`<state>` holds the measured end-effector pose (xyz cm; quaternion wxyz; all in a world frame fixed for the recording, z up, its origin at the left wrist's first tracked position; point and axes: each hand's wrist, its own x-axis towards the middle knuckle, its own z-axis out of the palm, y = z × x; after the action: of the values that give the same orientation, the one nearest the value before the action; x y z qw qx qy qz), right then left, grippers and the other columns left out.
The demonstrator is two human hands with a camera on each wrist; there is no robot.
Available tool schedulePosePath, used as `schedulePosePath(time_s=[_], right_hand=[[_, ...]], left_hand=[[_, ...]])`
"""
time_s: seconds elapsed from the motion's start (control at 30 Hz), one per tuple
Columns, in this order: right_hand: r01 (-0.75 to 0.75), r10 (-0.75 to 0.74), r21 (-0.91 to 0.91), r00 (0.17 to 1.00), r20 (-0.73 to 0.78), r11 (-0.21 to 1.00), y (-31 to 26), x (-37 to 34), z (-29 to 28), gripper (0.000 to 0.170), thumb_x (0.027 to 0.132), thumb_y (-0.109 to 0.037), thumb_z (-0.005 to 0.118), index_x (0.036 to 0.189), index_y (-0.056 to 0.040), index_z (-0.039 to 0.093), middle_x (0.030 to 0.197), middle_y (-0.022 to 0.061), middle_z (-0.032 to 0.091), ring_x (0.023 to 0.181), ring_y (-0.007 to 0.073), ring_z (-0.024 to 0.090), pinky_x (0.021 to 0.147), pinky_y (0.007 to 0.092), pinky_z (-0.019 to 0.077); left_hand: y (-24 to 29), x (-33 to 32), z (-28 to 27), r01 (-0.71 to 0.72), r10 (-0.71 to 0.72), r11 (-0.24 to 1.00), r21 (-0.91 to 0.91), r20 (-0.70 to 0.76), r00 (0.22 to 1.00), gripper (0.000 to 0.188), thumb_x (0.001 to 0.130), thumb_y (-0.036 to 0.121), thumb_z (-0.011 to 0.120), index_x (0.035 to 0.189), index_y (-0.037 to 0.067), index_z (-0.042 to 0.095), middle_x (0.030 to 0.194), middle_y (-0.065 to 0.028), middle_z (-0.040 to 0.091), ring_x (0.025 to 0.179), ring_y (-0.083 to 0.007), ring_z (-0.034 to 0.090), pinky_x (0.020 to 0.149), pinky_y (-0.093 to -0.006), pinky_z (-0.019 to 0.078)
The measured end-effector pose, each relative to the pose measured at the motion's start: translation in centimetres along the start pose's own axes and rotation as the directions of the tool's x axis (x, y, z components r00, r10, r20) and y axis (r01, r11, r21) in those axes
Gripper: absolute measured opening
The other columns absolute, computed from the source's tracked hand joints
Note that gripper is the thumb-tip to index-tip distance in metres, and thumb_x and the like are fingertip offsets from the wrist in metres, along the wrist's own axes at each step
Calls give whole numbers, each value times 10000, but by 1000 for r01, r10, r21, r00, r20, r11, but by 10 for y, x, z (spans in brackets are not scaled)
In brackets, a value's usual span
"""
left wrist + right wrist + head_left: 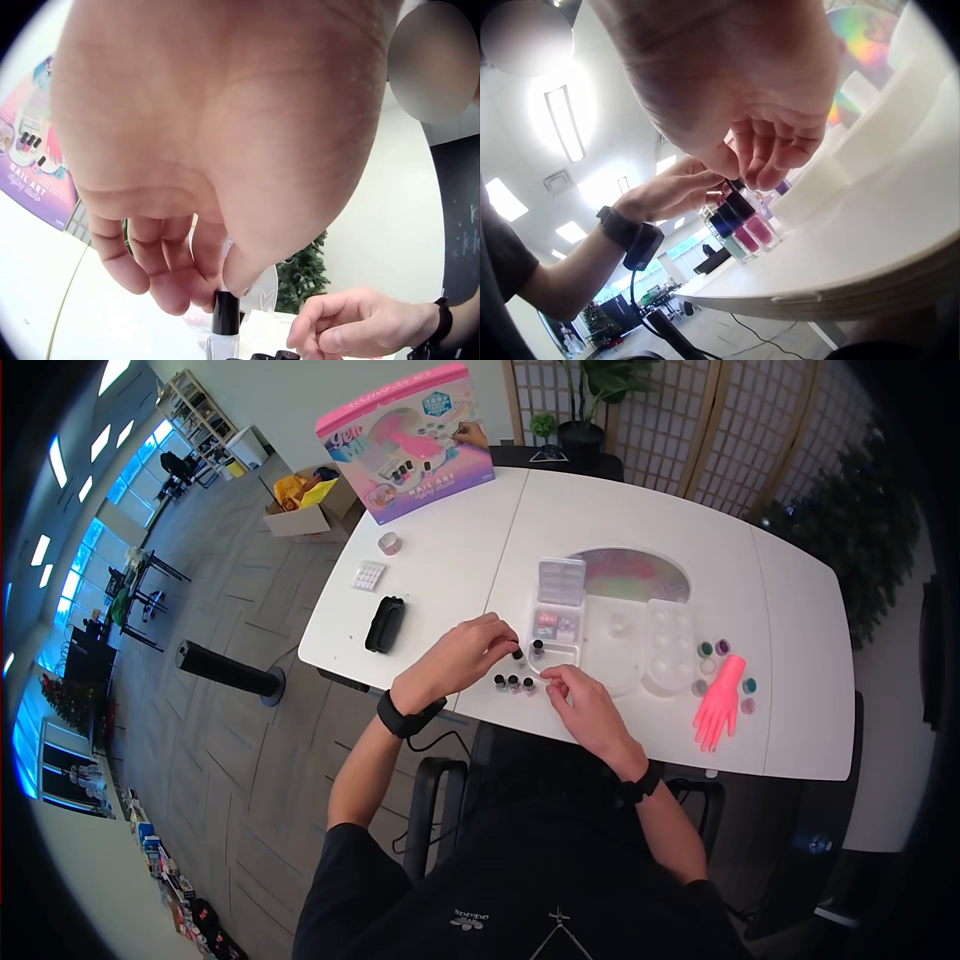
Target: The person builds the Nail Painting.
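My left hand (462,657) pinches the black cap of a nail polish bottle (226,315) between thumb and fingertips. The bottle stands upright in the left wrist view, its glass pale. In front of it, near the table edge, several more polish bottles (514,684) with black caps stand in a row; pink and mint green show in the right wrist view. Another capped bottle (538,648) sits in a compartment of the white tray (609,682). My right hand (590,712) hovers by the tray's front left corner, fingers loosely bent, with nothing seen in it.
A pink model hand (718,705) lies at right among several small coloured pots (749,686). Left of the tray are a black case (385,624), a white set of small pieces (367,576) and a round tub (390,543). The nail art box (415,445) stands at the back left.
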<state>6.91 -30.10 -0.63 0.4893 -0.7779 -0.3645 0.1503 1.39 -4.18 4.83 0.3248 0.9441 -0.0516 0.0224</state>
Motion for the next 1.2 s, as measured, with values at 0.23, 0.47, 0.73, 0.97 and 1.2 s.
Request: schedulePosePath(time_s=[0.23, 0.47, 0.73, 0.97, 1.2], right_hand=[[4, -5, -15, 997, -74, 1000, 1, 5, -2, 284, 1070, -125, 699, 1329, -11, 675, 1137, 140, 707, 931, 278, 717, 868, 416, 598], [15, -14, 13, 999, -50, 1000, -1, 7, -3, 329, 1056, -123, 722, 1355, -2, 661, 1170, 140, 699, 934, 271, 715, 867, 410, 593], [-25, 26, -27, 999, 25, 999, 2, 4, 1, 317, 1071, -161, 718, 1350, -21, 663, 1144, 141, 693, 957, 296, 730, 869, 430, 597], [90, -88, -69, 996, 26, 994, 1, 4, 16, 294, 1070, -178, 727, 1325, -35, 685, 1141, 130, 694, 973, 327, 743, 860, 440, 603], [64, -60, -74, 997, 56, 995, 8, 11, 19, 221, 1074, -177, 720, 1227, -17, 709, 1161, 129, 702, 961, 352, 760, 836, 444, 608]], left_hand=[[28, 4, -3, -24, 28, 997, -70, 53, 998, 200, 1092, 161, 696, 1200, 1, 745, 1074, -144, 698, 946, -314, 725, 856, -426, 571], [37, 6, 7, -86, 91, 993, -75, 69, 993, 207, 1078, 182, 691, 1177, 8, 743, 1081, -152, 697, 948, -377, 715, 856, -469, 575], [7, -4, -4, 15, -15, 997, 71, -2, 1000, 197, 1064, 144, 722, 1207, 11, 748, 1083, -140, 704, 963, -310, 744, 854, -429, 586], [-19, -5, 16, 12, -15, 996, 87, 32, 999, 201, 1058, 172, 738, 1169, 6, 757, 1068, -144, 718, 944, -313, 749, 852, -436, 589], [-23, -2, 15, 47, -49, 998, 33, 63, 997, 217, 1056, 181, 745, 1162, -7, 765, 1065, -156, 736, 936, -308, 756, 858, -426, 593]])
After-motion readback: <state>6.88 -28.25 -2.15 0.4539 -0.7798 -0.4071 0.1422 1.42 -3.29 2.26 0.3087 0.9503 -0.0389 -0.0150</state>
